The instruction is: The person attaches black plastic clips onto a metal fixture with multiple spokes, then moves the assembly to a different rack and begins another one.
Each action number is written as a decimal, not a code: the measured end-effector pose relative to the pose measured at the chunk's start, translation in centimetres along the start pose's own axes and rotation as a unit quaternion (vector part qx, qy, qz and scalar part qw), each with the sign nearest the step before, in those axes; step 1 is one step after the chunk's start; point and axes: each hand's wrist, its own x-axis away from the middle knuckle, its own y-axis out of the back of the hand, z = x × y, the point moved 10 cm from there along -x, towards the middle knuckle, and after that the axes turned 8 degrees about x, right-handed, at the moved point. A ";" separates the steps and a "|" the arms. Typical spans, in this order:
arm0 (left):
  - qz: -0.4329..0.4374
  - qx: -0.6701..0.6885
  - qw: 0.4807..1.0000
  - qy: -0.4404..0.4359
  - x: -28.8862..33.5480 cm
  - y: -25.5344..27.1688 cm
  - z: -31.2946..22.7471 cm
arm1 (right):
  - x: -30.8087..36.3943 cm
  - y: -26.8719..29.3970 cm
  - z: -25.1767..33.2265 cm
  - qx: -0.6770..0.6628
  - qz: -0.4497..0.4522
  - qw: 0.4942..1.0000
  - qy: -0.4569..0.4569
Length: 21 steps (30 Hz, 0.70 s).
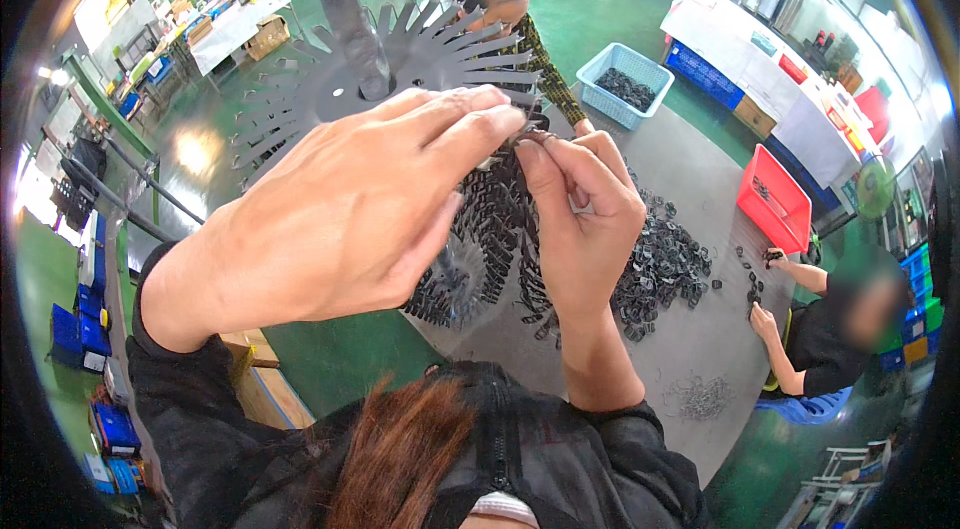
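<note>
A grey metal disc [315, 94] with many finger-like prongs round its edge sits on an upright post [345, 9]. At the disc's near right edge my left hand [340, 209] reaches across with its fingers pressed together; whatever lies under the fingertips is hidden. Close beside them, my right hand [585, 219] pinches a small dark piece [537, 136] between thumb and forefinger. Rows of small black parts [485, 244] hang below the disc, partly covered by my hands. A heap of loose black clip-like parts [660, 274] lies to the right of my right wrist.
The grey table [690, 154] also bears a pile of thin wire pieces [698, 397], a light blue basket [640, 116] of black parts and a red tray [775, 199]. One co-worker [545, 64] leans in opposite; another's hands [765, 324] handle black parts at right.
</note>
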 end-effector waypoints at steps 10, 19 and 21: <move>0.001 -0.079 0.997 0.014 -0.6 -0.7 -0.3 | 0.2 -1.7 -2.0 -0.113 0.109 0.978 -0.140; 0.001 -0.114 0.993 -0.009 -0.6 -0.9 -0.6 | -0.1 -2.6 -2.9 -0.214 0.246 0.925 -0.194; 0.006 -0.081 0.997 0.006 -0.7 -1.1 -0.2 | 0.2 -2.4 -3.1 -0.175 0.210 0.948 -0.163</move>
